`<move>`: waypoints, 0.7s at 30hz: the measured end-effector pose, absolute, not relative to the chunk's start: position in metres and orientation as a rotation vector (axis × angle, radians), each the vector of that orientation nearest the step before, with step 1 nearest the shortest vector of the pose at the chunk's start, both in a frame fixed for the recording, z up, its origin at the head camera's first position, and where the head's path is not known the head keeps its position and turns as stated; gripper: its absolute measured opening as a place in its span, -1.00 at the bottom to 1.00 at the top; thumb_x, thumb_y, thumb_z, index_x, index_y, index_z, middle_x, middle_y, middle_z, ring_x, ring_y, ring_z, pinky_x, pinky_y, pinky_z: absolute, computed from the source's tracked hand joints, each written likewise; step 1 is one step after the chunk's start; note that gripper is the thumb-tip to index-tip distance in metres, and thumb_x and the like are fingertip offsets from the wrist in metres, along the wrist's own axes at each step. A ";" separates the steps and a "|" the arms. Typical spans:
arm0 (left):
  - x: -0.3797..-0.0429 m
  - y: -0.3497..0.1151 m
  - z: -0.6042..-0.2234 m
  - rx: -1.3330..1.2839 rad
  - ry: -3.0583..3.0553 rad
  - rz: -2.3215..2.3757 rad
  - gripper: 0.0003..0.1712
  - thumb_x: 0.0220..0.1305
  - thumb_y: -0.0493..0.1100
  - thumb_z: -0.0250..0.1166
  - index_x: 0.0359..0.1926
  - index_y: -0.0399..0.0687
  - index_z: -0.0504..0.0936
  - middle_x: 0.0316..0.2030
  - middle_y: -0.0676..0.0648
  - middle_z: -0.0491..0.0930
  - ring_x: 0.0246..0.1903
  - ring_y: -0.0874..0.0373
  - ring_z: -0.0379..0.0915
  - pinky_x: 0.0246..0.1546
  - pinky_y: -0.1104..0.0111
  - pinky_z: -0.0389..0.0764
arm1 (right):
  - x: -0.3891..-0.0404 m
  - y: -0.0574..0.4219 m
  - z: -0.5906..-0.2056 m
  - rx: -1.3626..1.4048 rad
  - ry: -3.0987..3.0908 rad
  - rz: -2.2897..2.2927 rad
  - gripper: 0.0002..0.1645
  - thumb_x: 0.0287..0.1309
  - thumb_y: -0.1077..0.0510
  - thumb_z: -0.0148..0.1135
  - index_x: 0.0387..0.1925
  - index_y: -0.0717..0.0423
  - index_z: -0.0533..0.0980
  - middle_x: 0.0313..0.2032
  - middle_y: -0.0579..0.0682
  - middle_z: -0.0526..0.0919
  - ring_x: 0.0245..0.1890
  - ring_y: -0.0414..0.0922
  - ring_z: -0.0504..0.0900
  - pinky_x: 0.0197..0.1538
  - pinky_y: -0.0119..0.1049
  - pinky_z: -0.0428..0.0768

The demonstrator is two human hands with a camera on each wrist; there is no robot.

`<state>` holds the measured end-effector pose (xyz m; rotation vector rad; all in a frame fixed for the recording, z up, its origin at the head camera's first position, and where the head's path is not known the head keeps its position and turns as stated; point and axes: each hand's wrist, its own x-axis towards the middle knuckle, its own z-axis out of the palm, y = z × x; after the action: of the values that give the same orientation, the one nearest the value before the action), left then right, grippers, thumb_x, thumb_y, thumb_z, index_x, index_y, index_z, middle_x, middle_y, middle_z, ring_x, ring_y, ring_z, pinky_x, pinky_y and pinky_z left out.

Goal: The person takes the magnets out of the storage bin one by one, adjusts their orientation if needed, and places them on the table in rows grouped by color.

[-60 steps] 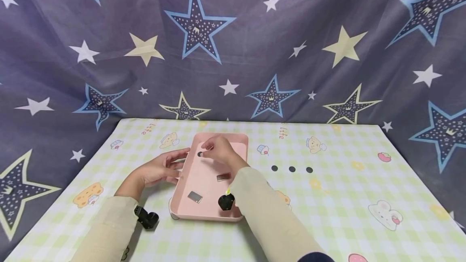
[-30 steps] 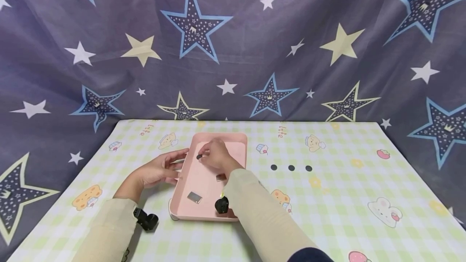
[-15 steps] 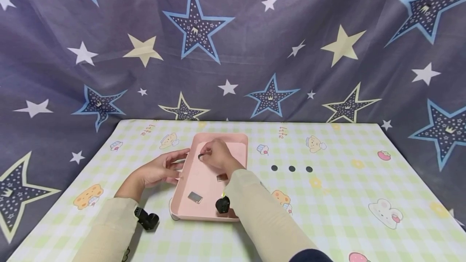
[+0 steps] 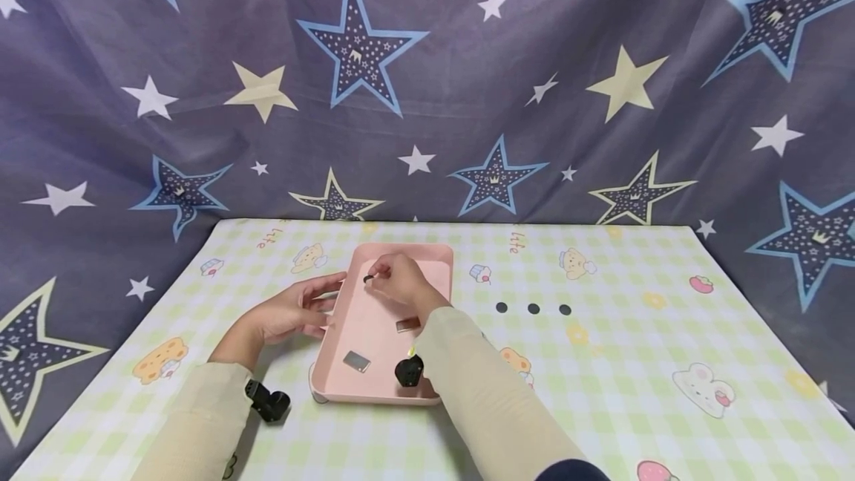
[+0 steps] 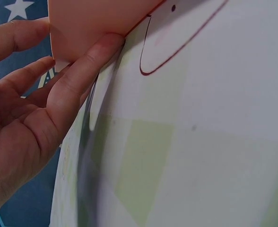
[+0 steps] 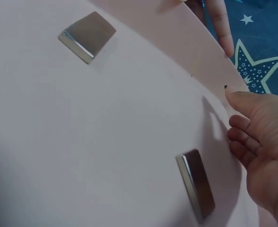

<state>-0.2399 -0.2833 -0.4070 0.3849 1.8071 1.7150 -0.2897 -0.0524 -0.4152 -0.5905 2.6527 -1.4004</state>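
In the head view a pink tray (image 4: pixel 382 397) stands on the table, left of centre. My left hand (image 4: pixel 294 310) rests its fairly straight fingers and thumb against the tray's left outer wall. Over the tray's far left part, my right hand (image 4: pixel 401 280) pinches a small black disc (image 4: pixel 368 279) between thumb and fingertips. Only a dark edge of that disc shows in the right wrist view. Two shiny rectangular metal blocks lie in the tray: one block (image 4: pixel 357 361) at the near left, the other block (image 4: pixel 407 324) beneath my right wrist.
Three black discs (image 4: pixel 534 309) lie in a row on the checked tablecloth (image 4: pixel 621 407), right of the tray. A dark curtain (image 4: pixel 427 80) with stars hangs behind the table. Black wrist cameras sit on both sleeves.
My right hand dips slightly nearer with the black disc, then lifts a little back toward the tray's far end. The left hand, tray and blocks stay put.
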 end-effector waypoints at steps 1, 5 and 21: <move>-0.240 -0.283 -0.407 0.384 1.807 1.715 0.04 0.19 -0.49 0.21 0.53 -0.24 -0.23 0.48 -0.38 -0.16 0.40 -0.29 -0.02 0.02 -0.03 0.55 | -0.290 -0.052 -0.415 -0.581 2.645 -1.409 -0.89 0.13 0.32 0.32 -0.27 0.18 0.66 -0.31 -0.06 0.64 -0.35 -0.22 0.45 -0.21 -0.45 0.47; -0.239 -0.283 -0.407 0.381 1.803 1.718 0.04 0.20 -0.49 0.21 0.53 -0.25 -0.23 0.48 -0.38 -0.17 0.40 -0.29 -0.03 0.03 -0.03 0.54 | -0.289 -0.049 -0.414 -0.533 2.628 -1.432 -0.90 0.16 0.31 0.30 -0.27 0.15 0.67 -0.32 -0.07 0.62 -0.35 -0.20 0.43 -0.21 -0.43 0.45; -0.238 -0.282 -0.406 0.393 1.797 1.721 0.04 0.19 -0.48 0.21 0.52 -0.27 -0.24 0.48 -0.39 -0.18 0.41 -0.31 -0.06 0.03 -0.02 0.55 | -0.289 -0.035 -0.383 -0.690 2.633 -1.406 -0.93 0.20 0.23 0.33 -0.26 0.13 0.63 -0.32 -0.08 0.63 -0.32 -0.19 0.51 -0.19 -0.41 0.50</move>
<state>-0.2382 -0.2824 -0.4057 0.3931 1.7971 1.7209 -0.2889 -0.0354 -0.3829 -0.6901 2.6330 -1.4065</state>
